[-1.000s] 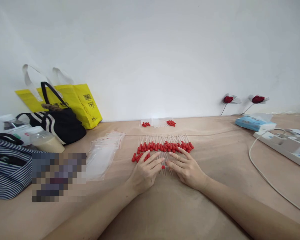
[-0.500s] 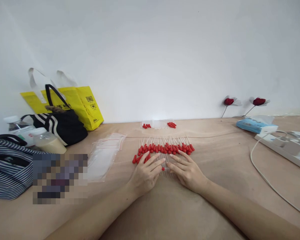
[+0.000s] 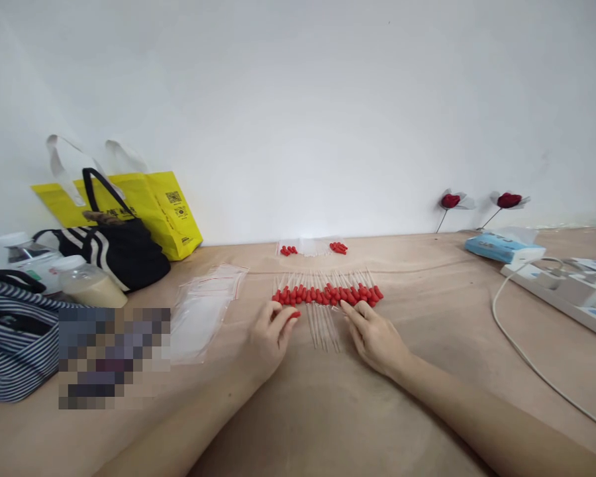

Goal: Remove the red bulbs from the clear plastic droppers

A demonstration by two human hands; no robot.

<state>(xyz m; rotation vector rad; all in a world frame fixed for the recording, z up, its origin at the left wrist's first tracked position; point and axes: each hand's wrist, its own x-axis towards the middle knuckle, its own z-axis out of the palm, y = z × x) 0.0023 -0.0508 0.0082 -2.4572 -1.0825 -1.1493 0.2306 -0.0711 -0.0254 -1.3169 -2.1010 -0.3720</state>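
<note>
Your left hand [image 3: 271, 338] has drawn back, fingers pinching a smooth red piece [image 3: 295, 315]. Your right hand [image 3: 377, 338] nears thin pale sticks [image 3: 320, 328], grip unclear; rounded red bulbs [image 3: 328, 293] line the creased tan tabletop [image 3: 298, 417].

Tissue pack [image 3: 504, 248] right of swab row [image 3: 328, 293]; plastic bags [image 3: 203, 315] left; flowers [image 3: 481, 200] behind pack.

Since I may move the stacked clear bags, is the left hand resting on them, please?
No, the left hand holds a red piece to the right of the stacked clear bags.
</note>
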